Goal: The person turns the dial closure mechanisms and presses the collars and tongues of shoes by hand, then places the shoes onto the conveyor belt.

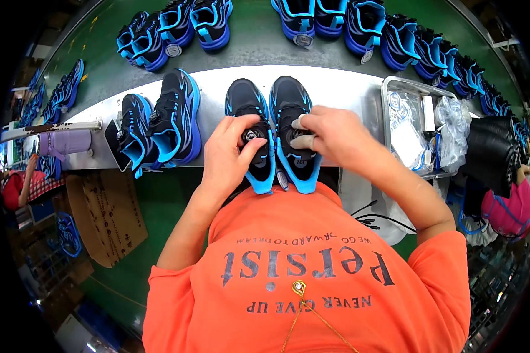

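Two black sneakers with blue trim stand side by side in front of me, toes pointing away: a left one (pixel 244 95) and a right one (pixel 290 94). My left hand (pixel 225 154) has its thumb and forefinger closed around the round dial (pixel 252 135) on the left sneaker's tongue. On the right sneaker, my right hand (pixel 334 134) pinches at the tongue, with pale covers on two fingertips; the fingers partly hide what they grip there. A small tag (pixel 282 179) hangs between the two heels.
Another pair of matching sneakers (pixel 175 120) stands to the left beside a dark flat device (pixel 117 144) and a purple container (pixel 68 141). At right lies a metal tray (pixel 388 97) with tags and plastic bags. Several sneakers (pixel 365 26) line the green far surface. Cables (pixel 368 219) hang below the table edge.
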A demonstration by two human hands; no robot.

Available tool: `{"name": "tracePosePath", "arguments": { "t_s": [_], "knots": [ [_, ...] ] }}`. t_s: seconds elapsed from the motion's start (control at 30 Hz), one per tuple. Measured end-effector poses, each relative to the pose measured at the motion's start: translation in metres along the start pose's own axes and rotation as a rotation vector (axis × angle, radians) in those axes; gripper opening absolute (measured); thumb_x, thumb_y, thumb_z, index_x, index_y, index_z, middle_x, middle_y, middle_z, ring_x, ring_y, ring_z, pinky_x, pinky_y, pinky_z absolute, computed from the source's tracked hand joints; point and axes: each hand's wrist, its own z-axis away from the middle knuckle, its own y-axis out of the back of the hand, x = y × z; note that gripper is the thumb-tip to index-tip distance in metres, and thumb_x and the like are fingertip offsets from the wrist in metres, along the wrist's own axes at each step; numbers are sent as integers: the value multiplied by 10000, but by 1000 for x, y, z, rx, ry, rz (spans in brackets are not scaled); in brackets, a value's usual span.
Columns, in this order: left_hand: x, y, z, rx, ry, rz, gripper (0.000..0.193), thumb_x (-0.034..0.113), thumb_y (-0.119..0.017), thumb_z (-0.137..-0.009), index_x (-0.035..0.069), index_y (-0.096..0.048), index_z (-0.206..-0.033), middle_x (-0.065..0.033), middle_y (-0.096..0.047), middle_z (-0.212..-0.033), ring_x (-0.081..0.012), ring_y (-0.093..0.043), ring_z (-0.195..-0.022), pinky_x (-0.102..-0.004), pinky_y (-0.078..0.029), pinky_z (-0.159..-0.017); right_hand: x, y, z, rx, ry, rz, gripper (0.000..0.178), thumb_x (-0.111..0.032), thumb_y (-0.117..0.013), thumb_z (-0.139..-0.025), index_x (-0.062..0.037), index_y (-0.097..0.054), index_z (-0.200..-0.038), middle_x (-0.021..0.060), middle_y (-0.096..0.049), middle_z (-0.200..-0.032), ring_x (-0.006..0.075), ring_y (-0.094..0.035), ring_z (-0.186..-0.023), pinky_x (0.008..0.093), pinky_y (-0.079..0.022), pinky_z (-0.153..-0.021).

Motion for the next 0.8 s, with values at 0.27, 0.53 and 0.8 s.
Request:
{"name": "tracePosePath", "arguments": {
  "t_s": [0.27,0.53,0.8],
  "knots": [
    [-8,5,3,-74,88,202,310,2,-732,-793,24,-652,-1091,-12,-524,-848,-77,-502,-676,-222,-427,-599,3,-4,-2,-36,-51,-186,344,-246,-732,-816,-215,-703,-1158,126,-557,-926,316,-586,-894,410,-491,-783],
    [-6,12,1,-208,194,314,301,5,-708,-813,31,-657,-1109,-16,-510,-898,-92,-462,-732,-213,-405,-681,8,-5,2,23,-34,-231,338,-241,-760,-795,-202,-704,-1126,122,-542,-905,295,-593,-841,395,-496,-748],
    [-20,15,-3,-209,177,389,377,-1,-671,-842,28,-636,-1215,23,-440,-862,-71,-420,-751,-209,-388,-691,14,-11,-1,56,57,-328,327,-259,-763,-790,-204,-720,-1110,114,-557,-870,303,-581,-847,389,-496,-733]
  ]
}}
